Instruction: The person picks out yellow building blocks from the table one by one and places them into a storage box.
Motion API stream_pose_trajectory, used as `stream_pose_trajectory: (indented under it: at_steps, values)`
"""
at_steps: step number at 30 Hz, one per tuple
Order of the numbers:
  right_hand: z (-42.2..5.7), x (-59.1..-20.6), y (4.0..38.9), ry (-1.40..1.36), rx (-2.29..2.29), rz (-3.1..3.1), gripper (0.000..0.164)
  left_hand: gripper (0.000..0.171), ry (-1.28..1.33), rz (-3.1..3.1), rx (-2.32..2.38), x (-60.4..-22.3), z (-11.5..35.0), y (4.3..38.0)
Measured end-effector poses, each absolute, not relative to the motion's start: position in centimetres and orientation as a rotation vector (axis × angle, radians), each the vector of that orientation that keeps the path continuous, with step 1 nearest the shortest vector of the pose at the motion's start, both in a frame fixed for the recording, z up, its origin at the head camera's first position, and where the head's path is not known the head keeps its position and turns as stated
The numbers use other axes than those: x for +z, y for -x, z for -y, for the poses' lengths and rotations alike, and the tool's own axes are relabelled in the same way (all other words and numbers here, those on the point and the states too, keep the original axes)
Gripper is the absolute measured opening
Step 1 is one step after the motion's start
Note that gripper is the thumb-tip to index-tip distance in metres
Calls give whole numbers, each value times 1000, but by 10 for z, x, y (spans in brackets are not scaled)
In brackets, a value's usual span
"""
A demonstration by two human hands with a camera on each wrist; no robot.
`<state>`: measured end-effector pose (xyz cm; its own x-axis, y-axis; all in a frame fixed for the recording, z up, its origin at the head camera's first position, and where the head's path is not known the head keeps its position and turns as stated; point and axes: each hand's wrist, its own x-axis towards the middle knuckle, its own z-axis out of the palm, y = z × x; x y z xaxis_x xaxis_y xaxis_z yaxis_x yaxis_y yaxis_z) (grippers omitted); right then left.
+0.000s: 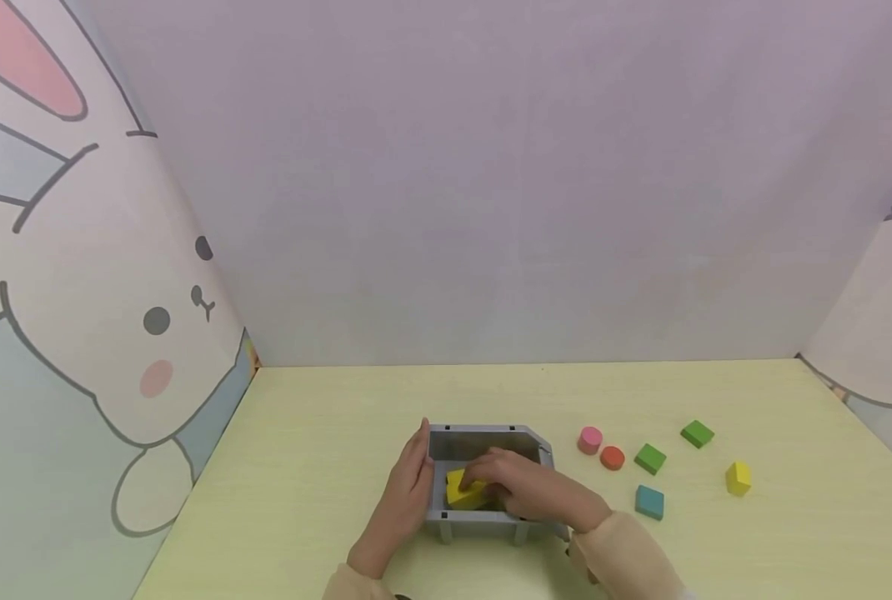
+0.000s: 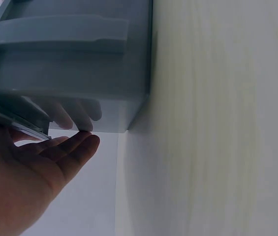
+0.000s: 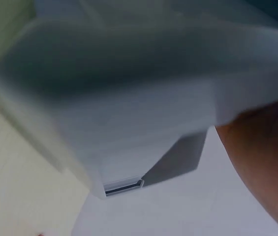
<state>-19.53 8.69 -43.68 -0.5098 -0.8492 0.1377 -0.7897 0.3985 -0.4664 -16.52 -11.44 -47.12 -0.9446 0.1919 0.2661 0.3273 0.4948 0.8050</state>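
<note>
A grey plastic bin [image 1: 479, 517] stands near the front of the table, its slanted, lower end toward the right. Along its left end lies my left hand [image 1: 408, 487], fingers extended against the outer wall. The left wrist view shows that hand [image 2: 40, 172] beneath the rim, fingertips right at the bin's end wall [image 2: 114, 115]. My right hand [image 1: 524, 487] reaches over the front right of the bin, and its bent fingers grip a yellow block [image 1: 464, 498] inside. The undersides of those fingers are hidden. In the right wrist view, the blurred bin wall [image 3: 143, 108] covers the fingers.
To the right of the bin lie a pink cylinder [image 1: 590, 440], a red disc [image 1: 613, 457], two green blocks [image 1: 650, 459], a blue block [image 1: 649, 502] and a yellow block [image 1: 739, 478]. A pale wall [image 1: 521, 208] rises behind the table [image 1: 326, 442], with a rabbit-printed panel [image 1: 108, 292] at left.
</note>
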Motion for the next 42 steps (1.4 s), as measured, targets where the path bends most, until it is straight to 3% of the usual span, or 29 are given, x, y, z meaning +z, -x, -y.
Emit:
stream_pose_trajectory:
  at_steps: [42]
  values:
    - [-99,-459,207,1304,-853,-2503,30,49,470,2607,-1441,-472,115,165]
